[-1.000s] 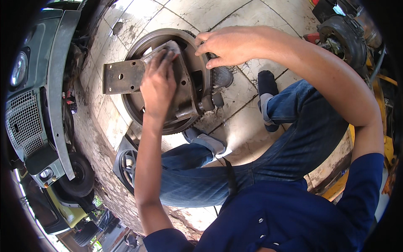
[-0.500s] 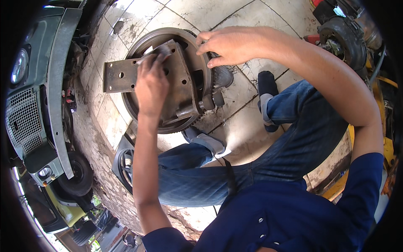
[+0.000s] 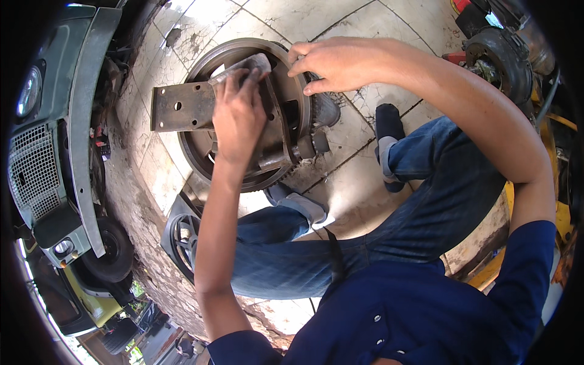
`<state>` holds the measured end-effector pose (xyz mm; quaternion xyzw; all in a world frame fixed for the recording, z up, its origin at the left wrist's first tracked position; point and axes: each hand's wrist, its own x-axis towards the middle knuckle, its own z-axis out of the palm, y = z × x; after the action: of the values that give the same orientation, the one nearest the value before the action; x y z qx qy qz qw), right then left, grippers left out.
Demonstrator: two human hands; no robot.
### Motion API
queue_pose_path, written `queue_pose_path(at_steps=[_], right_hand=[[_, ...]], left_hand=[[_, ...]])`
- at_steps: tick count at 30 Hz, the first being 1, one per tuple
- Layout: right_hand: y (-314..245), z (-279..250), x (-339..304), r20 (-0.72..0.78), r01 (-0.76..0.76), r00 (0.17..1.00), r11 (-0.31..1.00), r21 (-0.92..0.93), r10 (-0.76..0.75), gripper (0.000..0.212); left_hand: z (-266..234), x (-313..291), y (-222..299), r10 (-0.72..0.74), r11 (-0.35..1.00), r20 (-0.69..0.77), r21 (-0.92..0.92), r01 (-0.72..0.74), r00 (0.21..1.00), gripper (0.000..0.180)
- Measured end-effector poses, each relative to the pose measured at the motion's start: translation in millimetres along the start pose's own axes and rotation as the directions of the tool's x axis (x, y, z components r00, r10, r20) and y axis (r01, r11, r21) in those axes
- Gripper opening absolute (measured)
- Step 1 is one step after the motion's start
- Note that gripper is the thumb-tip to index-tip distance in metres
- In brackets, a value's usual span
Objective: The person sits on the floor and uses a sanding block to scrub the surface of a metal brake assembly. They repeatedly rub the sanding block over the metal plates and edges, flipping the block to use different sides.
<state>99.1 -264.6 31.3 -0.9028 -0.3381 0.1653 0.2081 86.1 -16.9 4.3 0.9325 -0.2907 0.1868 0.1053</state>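
Note:
My left hand (image 3: 240, 118) is closed on a grey folded pad (image 3: 260, 62) that looks like sandpaper, pressed flat on a rusty steel bracket (image 3: 182, 108). The bracket has several drilled holes and a thick pin (image 3: 311, 145) at its near right corner. It lies across a round metal flywheel (image 3: 201, 146) with a toothed edge. My right hand (image 3: 331, 66) rests at the flywheel's far right rim, with fingers loosely curved and apart from the thumb. Part of the bracket is hidden under my left hand.
Cracked white tiles (image 3: 347, 36) surround the flywheel, and my feet stand close to it. A black speaker-like ring (image 3: 182, 231) lies beside my left forearm. At left is a green vehicle front (image 3: 42, 140); greasy machine parts (image 3: 499, 61) stand at right.
My left hand has slid to the right and slightly away across the bracket, with the grey pad in it. My right hand has barely moved.

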Motion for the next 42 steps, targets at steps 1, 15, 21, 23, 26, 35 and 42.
queue_pose_path(at_steps=[1,15,21,23,26,35,42], right_hand=[[0,2,0,-0.011,0.000,1.000,1.000,-0.003,0.000,0.044],[7,6,-1,-0.042,0.034,0.999,0.999,0.008,-0.033,0.043],[3,2,1,0.013,0.006,1.000,0.999,0.033,-0.006,0.043],[5,3,1,0.000,0.016,1.000,0.999,0.032,-0.016,0.043],[10,9,2,-0.039,0.037,0.999,0.999,0.005,-0.036,0.042],[7,12,2,-0.054,0.036,0.998,0.999,-0.031,-0.038,0.042],[7,10,0,-0.058,0.053,0.997,0.999,-0.008,-0.053,0.042]], left_hand=[[0,1,-3,-0.009,1.000,-0.001,0.000,0.009,1.000,0.028],[-6,-11,-17,-0.042,0.995,0.017,0.089,0.040,0.999,0.028],[-5,-12,-17,-0.006,0.996,0.015,0.087,0.004,1.000,0.027],[-4,-8,5,0.022,1.000,0.032,0.017,-0.023,0.999,0.028],[-3,-1,-2,-0.025,1.000,0.049,0.012,0.024,0.998,0.030],[-6,-5,-12,-0.094,0.990,0.110,0.118,0.081,0.989,0.041],[-6,-4,-12,-0.050,0.992,0.093,0.124,0.038,0.994,0.038]])
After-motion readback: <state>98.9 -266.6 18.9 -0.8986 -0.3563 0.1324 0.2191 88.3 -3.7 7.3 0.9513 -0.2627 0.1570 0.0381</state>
